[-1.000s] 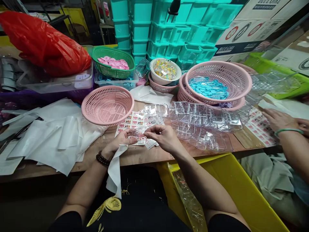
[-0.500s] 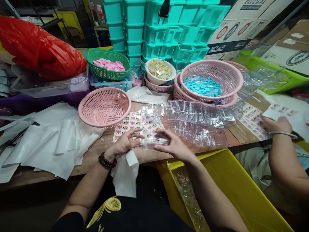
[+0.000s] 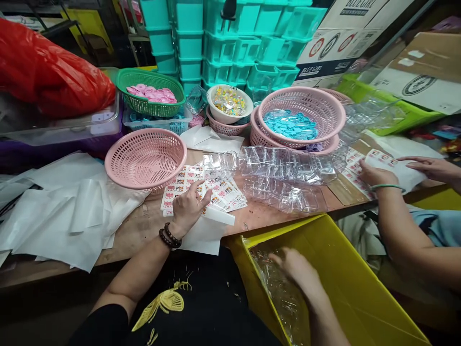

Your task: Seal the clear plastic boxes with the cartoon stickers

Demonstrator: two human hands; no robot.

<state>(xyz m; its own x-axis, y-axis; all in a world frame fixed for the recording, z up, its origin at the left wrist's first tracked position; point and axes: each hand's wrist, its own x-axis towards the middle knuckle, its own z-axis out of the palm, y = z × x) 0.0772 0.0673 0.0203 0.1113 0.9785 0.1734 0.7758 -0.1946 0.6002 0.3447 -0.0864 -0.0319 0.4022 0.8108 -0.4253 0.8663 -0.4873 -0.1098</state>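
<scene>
My left hand [image 3: 189,206] is over the near edge of printed sticker sheets [image 3: 226,192] on the table. Its thumb and forefinger are apart, while the other fingers curl over a white paper sheet [image 3: 207,233] with a folded edge, which hangs past the table edge. My right hand [image 3: 297,269] is down inside the yellow bin [image 3: 338,269], fingers apart, just above clear plastic cases [image 3: 284,302] lying there. Nothing shows in its grasp. Rows of clear plastic cases [image 3: 284,166] lie on the table beyond the bin.
A pink basket [image 3: 146,158] stands behind the stickers, with crumpled white paper [image 3: 72,216] at left. Farther back are a green basket [image 3: 151,96], a white bowl [image 3: 230,103] and a pink basket with blue pieces [image 3: 302,110]. At right, a co-worker's hands [image 3: 378,175] hold a sticker sheet.
My right hand has gone from the clear case between both hands down into the yellow bin. My left hand has shifted slightly right, with the white paper swinging up with it.
</scene>
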